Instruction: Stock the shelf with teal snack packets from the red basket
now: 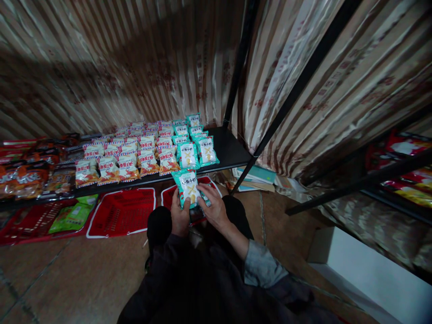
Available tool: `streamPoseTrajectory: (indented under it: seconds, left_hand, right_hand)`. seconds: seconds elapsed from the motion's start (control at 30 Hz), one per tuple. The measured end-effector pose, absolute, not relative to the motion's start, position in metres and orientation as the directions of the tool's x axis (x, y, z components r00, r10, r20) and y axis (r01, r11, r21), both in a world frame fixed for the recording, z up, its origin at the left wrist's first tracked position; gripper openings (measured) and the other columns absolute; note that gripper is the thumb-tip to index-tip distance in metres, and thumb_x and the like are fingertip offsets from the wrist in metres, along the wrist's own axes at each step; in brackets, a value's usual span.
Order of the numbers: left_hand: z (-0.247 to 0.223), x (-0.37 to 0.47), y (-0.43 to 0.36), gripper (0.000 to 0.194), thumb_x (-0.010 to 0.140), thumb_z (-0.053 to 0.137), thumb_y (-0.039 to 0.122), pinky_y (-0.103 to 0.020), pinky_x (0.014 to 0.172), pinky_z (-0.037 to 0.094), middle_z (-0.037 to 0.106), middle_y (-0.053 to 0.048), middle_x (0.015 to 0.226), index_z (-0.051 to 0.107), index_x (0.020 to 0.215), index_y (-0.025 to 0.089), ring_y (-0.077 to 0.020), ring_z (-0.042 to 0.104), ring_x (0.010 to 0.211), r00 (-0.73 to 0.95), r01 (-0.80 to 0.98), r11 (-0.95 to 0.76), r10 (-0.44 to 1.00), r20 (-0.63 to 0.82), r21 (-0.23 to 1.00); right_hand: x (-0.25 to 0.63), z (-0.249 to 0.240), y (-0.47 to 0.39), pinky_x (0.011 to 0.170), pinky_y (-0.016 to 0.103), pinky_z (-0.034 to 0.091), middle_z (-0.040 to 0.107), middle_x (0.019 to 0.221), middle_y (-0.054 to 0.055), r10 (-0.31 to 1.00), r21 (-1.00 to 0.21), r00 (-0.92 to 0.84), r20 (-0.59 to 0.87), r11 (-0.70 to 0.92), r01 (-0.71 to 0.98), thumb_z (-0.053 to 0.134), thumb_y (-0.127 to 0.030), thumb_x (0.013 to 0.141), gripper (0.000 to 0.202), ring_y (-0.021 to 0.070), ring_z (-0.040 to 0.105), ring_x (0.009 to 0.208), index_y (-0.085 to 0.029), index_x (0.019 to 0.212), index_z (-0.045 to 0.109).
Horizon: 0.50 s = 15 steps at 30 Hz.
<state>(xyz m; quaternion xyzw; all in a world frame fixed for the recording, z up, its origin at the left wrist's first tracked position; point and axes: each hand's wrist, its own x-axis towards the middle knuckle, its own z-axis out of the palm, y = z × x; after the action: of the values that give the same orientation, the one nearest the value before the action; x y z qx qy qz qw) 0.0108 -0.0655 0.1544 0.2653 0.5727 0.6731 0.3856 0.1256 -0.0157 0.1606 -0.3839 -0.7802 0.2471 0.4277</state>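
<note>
Two columns of matching packets (188,155) stand on the black shelf (232,146), beside rows of striped-edged packets (128,166); that placement appears done. One teal packet (189,183) is not yet shelved, held just before the shelf's front edge. The left hand (180,217) grips its left side, thumb on the front; the right hand (216,209) has its fingers closed about the right edge. Further stock outstanding: cannot tell. The packet looks plump, with a white panel, dark lettering and yellow crossed sticks.
</note>
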Motion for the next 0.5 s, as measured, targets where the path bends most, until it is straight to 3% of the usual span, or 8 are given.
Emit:
streamPoseTrajectory:
  seconds: [0.27,0.5]
  left_hand:
    - [0.147,0.018,-0.066,0.060,0.073,0.062,0.030,-0.033,0.093,0.043,0.055,-0.010,0.125,0.041,0.128,0.021,-0.0225,0.053,0.113,-0.577,-0.175,-0.082,0.816,-0.035,0.981]
    - [0.143,0.019,-0.066,0.060,0.076,0.059,0.030,-0.034,0.096,0.040,0.048,-0.013,0.131,0.037,0.130,0.017,-0.0232,0.049,0.117,-0.544,-0.198,-0.060,0.837,-0.059,0.978]
  right_hand:
    - [0.124,0.155,-0.018,0.097,0.043,0.040,0.056,0.122,0.008,0.824,-0.701,-0.327,0.462,0.565,0.434,0.048,-0.027,0.084,0.036,0.0229,0.051,0.111,-0.026,0.119,0.057]
    - [0.124,0.157,-0.018,0.096,0.040,0.041,0.055,0.121,0.010,0.832,-0.716,-0.333,0.444,0.553,0.427,0.048,-0.026,0.084,0.035,0.0220,0.052,0.110,-0.022,0.117,0.059]
